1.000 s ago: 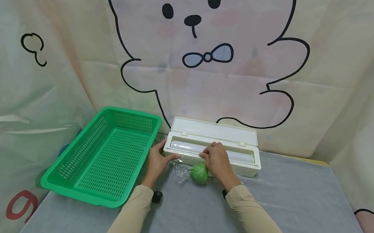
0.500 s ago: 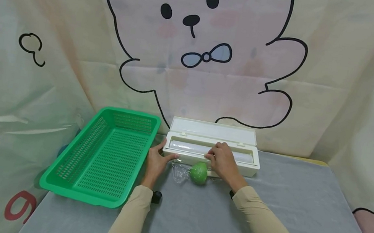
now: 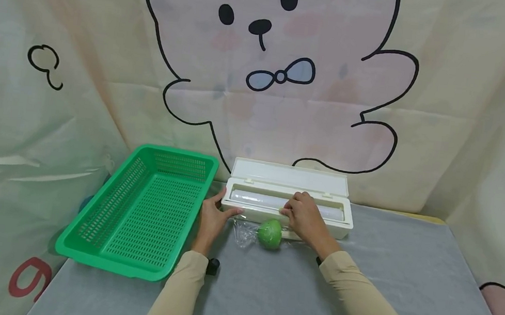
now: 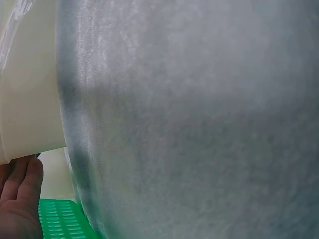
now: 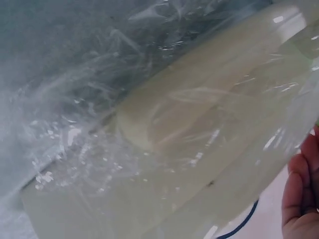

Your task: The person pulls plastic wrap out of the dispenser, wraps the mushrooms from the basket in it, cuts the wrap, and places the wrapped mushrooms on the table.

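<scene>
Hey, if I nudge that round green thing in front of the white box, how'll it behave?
The round green thing may tend to roll, given its curved surface. The pale rod lying at its right could check that. The crinkled, shiny clear film around it would probably feel slippery and floppy.

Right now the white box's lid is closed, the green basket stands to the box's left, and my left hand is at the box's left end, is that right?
Not quite: the lid of the white box is open, tipped back, leaving the roll exposed, as the head view shows. The green basket and your left hand are as you say.
</scene>
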`<state>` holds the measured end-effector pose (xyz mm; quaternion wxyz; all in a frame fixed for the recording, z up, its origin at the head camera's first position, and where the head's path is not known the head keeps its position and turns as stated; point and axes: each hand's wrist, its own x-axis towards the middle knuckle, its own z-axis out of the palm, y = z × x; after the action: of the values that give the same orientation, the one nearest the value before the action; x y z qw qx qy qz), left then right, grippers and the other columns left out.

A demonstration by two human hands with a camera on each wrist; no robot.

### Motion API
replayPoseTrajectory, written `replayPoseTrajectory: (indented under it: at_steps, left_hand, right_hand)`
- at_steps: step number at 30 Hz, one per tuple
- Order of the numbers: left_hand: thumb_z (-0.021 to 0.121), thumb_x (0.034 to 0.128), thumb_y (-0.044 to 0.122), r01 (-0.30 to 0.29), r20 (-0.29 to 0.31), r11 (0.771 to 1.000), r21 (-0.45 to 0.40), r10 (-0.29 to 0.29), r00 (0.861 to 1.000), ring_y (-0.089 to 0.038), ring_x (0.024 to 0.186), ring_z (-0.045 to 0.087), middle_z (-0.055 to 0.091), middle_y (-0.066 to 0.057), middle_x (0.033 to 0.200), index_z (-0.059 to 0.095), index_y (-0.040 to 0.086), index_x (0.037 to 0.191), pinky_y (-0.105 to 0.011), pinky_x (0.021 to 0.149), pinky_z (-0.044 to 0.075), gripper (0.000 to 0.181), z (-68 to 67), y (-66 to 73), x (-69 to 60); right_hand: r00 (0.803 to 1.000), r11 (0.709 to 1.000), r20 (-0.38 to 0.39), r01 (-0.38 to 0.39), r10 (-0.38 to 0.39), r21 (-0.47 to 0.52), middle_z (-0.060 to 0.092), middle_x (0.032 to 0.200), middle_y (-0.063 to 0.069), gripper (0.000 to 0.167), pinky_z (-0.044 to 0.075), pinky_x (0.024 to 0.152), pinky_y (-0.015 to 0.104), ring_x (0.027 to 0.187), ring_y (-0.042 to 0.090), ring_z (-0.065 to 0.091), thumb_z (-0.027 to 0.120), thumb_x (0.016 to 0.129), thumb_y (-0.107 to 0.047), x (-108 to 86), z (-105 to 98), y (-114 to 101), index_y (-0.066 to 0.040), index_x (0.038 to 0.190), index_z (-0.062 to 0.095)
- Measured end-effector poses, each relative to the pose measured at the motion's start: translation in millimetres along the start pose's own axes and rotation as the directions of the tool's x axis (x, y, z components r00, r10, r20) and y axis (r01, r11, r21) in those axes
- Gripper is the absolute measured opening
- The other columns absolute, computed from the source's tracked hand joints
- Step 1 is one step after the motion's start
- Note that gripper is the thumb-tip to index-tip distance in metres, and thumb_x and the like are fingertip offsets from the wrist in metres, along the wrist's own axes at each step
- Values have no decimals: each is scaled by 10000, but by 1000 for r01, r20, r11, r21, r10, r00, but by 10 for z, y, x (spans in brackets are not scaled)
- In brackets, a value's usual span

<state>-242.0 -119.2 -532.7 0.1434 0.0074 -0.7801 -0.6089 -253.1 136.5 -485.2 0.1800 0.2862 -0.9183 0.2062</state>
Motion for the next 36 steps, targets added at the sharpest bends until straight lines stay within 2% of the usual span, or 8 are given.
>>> replayPoseTrajectory:
  at_steps: [5,9,12,20,28,32,36]
  left_hand:
    - [882,778,94,10,12,1000,10,-10,1000,-335,1345,504,470,-207,1494,458,-82,1451,-456,1047,470,815,-13,18,-17]
    - [880,778,78,-1,16,1000,6,1,1000,-356,1345,499,457,-233,1498,452,-97,1448,-471,1041,472,814,-13,8,-16]
    - [883,775,84,3,13,1000,4,-3,1000,-352,1344,501,454,-233,1502,452,-93,1450,-467,1041,473,820,-13,4,-13]
    - [886,771,83,4,7,1000,6,-4,1000,-355,1334,510,472,-233,1483,462,-99,1439,-470,1039,475,812,-11,12,-7]
    - [884,771,71,16,9,1000,3,-16,1000,-345,1323,524,481,-223,1479,464,-90,1443,-472,1027,484,809,-11,28,-13]
    - [889,768,88,18,3,1000,18,-18,1000,-341,1318,531,499,-213,1469,476,-80,1441,-472,1019,491,807,-13,27,-15]
    - [886,767,75,22,8,1000,1,-22,1000,-346,1326,521,487,-218,1476,467,-87,1443,-468,1031,483,812,-11,35,-9]
  right_hand:
    - [995,996,-50,87,-88,-21,585,796,84,155,471,751,443,778,300,538,797,857,-98,-8,24,18,18,807,708]
    - [979,981,-74,187,-190,-47,562,809,86,133,458,707,416,755,280,509,792,856,-60,-7,54,83,10,804,691]
    - [970,972,-74,228,-232,-60,547,807,80,129,447,694,394,747,264,490,797,850,-44,0,56,117,3,802,686]
    - [974,972,-41,219,-223,-81,535,796,84,150,442,682,399,736,267,478,780,875,-59,-6,35,123,17,800,674]
    - [969,965,-13,243,-245,-93,524,816,79,140,433,694,393,755,262,471,766,889,-40,-11,34,156,-7,819,649]
    - [970,963,-13,237,-241,-126,519,807,85,150,432,663,385,736,258,463,763,898,-58,-27,35,160,-5,819,646]
    - [968,963,-23,246,-250,-113,514,815,97,155,424,654,390,733,261,455,768,889,-41,-33,41,168,8,822,638]
